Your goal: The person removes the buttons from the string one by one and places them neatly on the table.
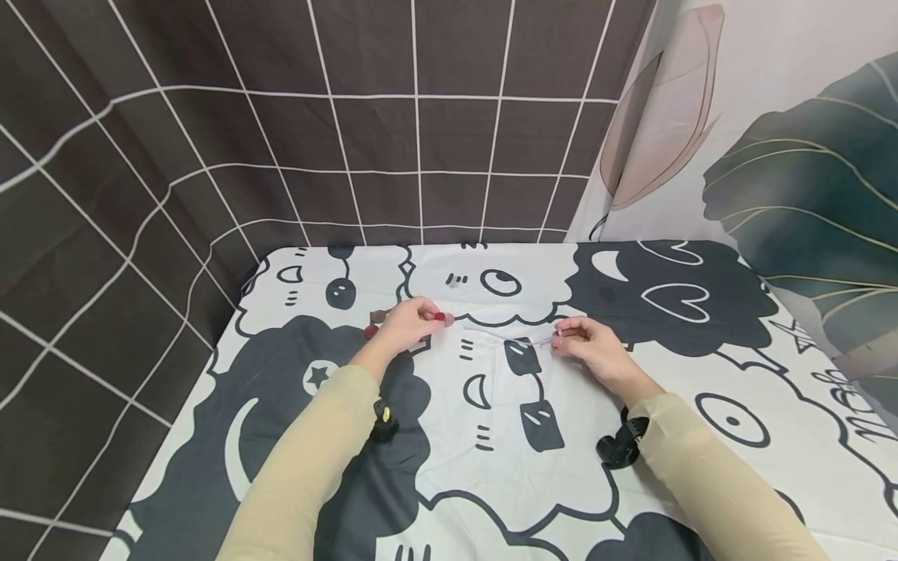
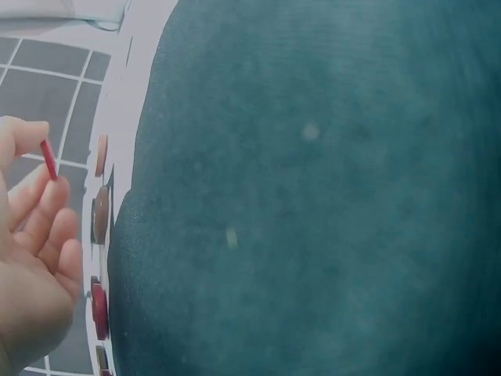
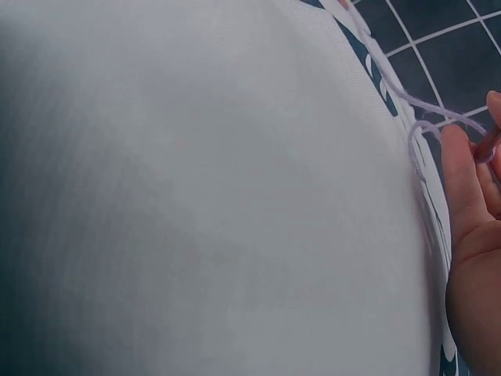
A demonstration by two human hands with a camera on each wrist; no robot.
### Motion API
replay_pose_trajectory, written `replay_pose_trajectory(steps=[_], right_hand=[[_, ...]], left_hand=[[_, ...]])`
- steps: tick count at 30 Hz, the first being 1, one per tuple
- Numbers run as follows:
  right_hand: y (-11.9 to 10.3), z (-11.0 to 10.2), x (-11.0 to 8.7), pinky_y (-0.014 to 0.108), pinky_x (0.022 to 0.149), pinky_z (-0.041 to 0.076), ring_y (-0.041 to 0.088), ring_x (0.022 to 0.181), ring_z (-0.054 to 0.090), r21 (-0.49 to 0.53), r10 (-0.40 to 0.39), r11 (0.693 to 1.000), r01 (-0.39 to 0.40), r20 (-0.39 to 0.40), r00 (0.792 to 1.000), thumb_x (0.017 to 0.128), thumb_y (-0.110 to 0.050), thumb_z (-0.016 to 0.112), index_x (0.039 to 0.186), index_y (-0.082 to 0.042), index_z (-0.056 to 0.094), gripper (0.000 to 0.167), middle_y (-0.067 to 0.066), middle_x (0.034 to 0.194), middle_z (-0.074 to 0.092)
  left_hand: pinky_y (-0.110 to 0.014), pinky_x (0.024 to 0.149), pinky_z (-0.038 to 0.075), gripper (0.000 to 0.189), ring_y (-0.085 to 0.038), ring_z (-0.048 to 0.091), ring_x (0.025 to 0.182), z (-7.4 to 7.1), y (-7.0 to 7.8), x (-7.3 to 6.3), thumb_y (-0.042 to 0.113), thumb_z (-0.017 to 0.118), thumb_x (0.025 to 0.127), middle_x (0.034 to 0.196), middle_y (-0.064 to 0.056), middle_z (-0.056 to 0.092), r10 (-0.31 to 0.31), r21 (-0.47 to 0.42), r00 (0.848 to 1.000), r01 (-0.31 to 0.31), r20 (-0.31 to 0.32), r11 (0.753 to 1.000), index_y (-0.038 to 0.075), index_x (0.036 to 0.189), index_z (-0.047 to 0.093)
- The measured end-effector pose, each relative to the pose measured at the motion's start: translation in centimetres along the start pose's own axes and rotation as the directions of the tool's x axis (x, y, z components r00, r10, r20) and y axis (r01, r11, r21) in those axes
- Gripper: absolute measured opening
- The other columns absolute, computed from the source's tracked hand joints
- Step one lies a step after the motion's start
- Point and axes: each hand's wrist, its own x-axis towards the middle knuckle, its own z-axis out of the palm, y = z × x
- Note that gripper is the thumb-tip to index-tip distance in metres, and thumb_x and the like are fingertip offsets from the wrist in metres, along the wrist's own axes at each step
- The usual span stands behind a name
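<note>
My left hand (image 1: 403, 326) pinches a thin red disc (image 2: 49, 160) between thumb and fingertips, above the patterned cloth. Beside that hand on the cloth lie several round flat discs, among them a brown disc (image 2: 101, 215) and a red disc (image 2: 99, 310). To the right, my right hand (image 1: 591, 344) pinches a pale purple string (image 3: 427, 105) together with a small reddish-brown piece (image 3: 487, 146), partly cut off by the view's edge. A short loop of string hangs beside its fingers. From there the string stretches left toward the left hand; whether it meets the red disc cannot be made out.
A black-and-white cartoon cloth (image 1: 484, 483) covers the table. Behind it hangs a dark curtain with a white grid (image 1: 365, 132), with a leaf-patterned curtain (image 1: 793, 179) at the right. Each wrist carries a black camera mount (image 1: 619, 446).
</note>
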Motion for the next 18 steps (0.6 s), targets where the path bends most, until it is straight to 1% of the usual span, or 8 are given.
replay_pose_trajectory(steps=[5, 9, 13, 18], right_hand=[[0.1, -0.05, -0.01, 0.023, 0.075, 0.052, 0.008, 0.083, 0.064, -0.007, -0.004, 1.0, 0.004, 0.003, 1.0, 0.084, 0.001, 0.064, 0.117, 0.017, 0.046, 0.041, 0.007, 0.098, 0.057], [0.15, -0.14, -0.03, 0.023, 0.075, 0.052, 0.009, 0.082, 0.064, -0.011, -0.001, 1.0, 0.001, -0.001, 1.0, 0.084, 0.001, 0.064, 0.116, 0.017, 0.046, 0.041, 0.008, 0.098, 0.057], [0.11, -0.16, -0.04, 0.024, 0.075, 0.053, 0.009, 0.082, 0.064, -0.009, -0.004, 1.0, 0.004, 0.002, 1.0, 0.084, 0.001, 0.064, 0.116, 0.017, 0.045, 0.041, 0.008, 0.098, 0.056], [0.03, -0.1, -0.07, 0.024, 0.075, 0.053, 0.01, 0.082, 0.064, 0.0, -0.005, 1.0, 0.005, 0.003, 1.0, 0.084, 0.001, 0.064, 0.116, 0.017, 0.046, 0.041, 0.007, 0.097, 0.057]], left_hand=[[-0.03, 0.074, 0.047, 0.02, -0.018, 0.054, 0.083, -0.03, -0.21, 0.07, 0.023, 0.068, 0.082, 0.088, -0.002, 0.06, 0.07, 0.08, 0.997, -0.071, 0.01, 0.994, 0.011, 0.098, 0.065], [-0.032, 0.077, 0.047, 0.02, -0.017, 0.055, 0.083, -0.05, -0.23, 0.16, 0.021, 0.069, 0.081, 0.088, 0.0, 0.062, 0.13, 0.148, 0.99, -0.135, 0.045, 0.98, 0.011, 0.098, 0.067], [-0.032, 0.079, 0.047, 0.019, -0.017, 0.057, 0.084, -0.01, -0.19, 0.17, 0.02, 0.07, 0.08, 0.088, 0.001, 0.063, 0.165, 0.228, 0.983, -0.179, 0.081, 0.957, 0.01, 0.096, 0.068], [-0.034, 0.085, 0.045, 0.017, -0.019, 0.054, 0.091, 0.01, -0.13, 0.12, 0.02, 0.071, 0.08, 0.089, 0.001, 0.064, 0.203, 0.338, 0.972, -0.231, 0.116, 0.912, 0.011, 0.094, 0.068]])
